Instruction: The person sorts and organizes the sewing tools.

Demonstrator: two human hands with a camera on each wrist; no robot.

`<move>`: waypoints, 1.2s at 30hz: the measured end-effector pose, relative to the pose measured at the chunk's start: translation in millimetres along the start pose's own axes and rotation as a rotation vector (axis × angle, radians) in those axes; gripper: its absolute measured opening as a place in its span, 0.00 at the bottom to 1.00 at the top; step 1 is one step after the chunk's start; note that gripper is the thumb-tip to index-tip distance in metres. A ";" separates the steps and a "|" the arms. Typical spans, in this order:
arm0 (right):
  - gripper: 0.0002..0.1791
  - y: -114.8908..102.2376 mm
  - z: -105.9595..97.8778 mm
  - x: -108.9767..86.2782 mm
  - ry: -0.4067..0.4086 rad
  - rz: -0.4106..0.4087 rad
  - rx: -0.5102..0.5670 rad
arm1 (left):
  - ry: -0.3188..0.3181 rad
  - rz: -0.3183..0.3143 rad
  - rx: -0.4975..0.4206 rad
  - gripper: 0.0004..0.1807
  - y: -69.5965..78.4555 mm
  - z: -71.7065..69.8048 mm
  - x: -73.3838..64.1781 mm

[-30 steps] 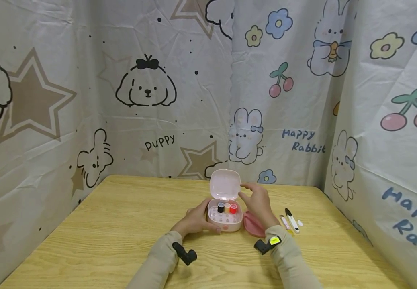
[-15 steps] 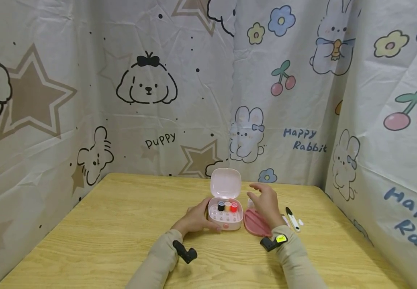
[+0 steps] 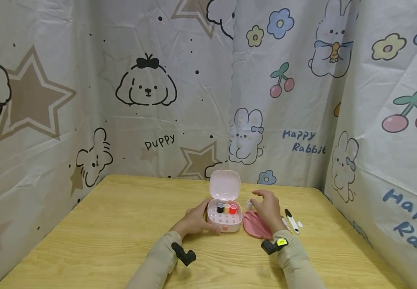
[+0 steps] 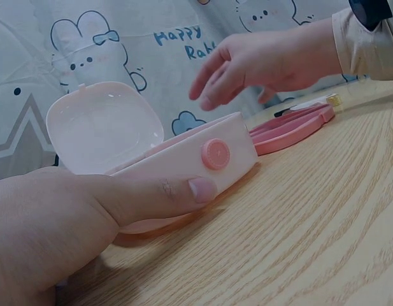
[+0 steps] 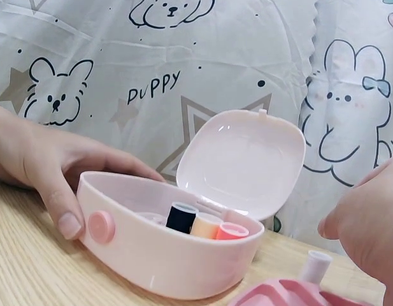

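Observation:
A pale pink sewing box (image 3: 234,227) stands with its lid (image 3: 225,184) raised. Inside, a black thread spool (image 5: 181,220), a peach spool (image 5: 206,225) and a red spool (image 5: 232,231) stand in a row on a pegged insert. My left hand (image 3: 194,219) grips the box's left side, thumb across the front near the round button (image 4: 216,154). My right hand (image 3: 269,209), fingers bent and apart, hovers over the table beside a white spool (image 5: 316,268). In the right wrist view there is a gap between that hand and the spool.
A darker pink divided tray (image 3: 254,224) lies just right of the box, under the right hand. Farther right are a white tool with a black tip (image 3: 292,221) and a small white piece (image 3: 300,224). A printed curtain (image 3: 147,140) hangs behind the wooden table.
My right hand has moved right and down from beside the raised lid, toward the white spool, which has come into sight. The left hand stays on the box.

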State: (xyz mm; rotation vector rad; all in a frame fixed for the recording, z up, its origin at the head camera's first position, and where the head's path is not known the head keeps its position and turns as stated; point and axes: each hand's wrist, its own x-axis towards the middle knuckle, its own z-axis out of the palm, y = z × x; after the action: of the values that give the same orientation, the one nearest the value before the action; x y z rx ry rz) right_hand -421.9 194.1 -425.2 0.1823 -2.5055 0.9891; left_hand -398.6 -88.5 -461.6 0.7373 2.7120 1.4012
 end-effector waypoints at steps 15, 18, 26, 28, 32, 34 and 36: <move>0.22 17.2 18.8 -5.5 -0.079 0.074 -0.111 | 0.007 -0.010 -0.004 0.65 -3.2 1.4 -1.4; 0.22 17.6 18.4 -4.7 -0.086 0.078 -0.110 | 0.008 -0.011 -0.006 0.65 -1.8 1.4 -0.9; 0.22 16.6 17.8 -2.1 -0.085 0.071 -0.145 | 0.011 0.005 -0.016 0.63 0.9 0.0 -0.4; 0.22 14.9 17.3 -2.3 -0.090 0.078 -0.141 | 0.006 0.003 -0.019 0.63 2.6 -0.3 -0.6; 0.21 12.6 17.9 -2.7 -0.103 0.093 -0.144 | -0.003 0.004 -0.014 0.63 6.1 -0.9 -1.9; 0.20 12.0 19.1 -2.7 -0.109 0.091 -0.155 | -0.002 0.002 -0.011 0.63 6.6 -1.2 -2.8; 0.19 11.6 20.6 -3.0 -0.110 0.088 -0.165 | 0.001 0.000 -0.014 0.63 6.9 -1.5 -3.7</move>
State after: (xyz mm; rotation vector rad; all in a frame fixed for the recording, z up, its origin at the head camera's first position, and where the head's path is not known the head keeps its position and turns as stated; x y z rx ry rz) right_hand -429.7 188.6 -447.1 0.0786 -2.7018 0.8198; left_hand -392.8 -87.8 -456.2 0.7363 2.7000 1.4204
